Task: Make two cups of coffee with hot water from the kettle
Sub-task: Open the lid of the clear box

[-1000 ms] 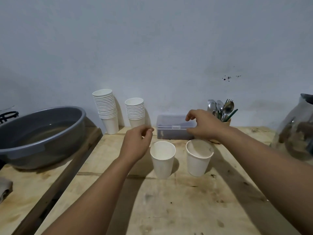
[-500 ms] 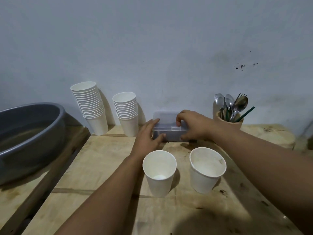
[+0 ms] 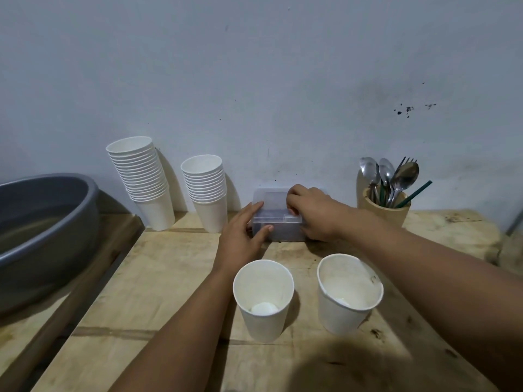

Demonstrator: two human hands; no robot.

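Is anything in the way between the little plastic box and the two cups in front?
Nothing visible. The plastic box sits by the wall, held by the left hand and right hand. Only bare wooden table lies between it and the left cup and right cup.

Both arms reach forward, left hand (image 3: 245, 233) and right hand (image 3: 312, 212) curled.
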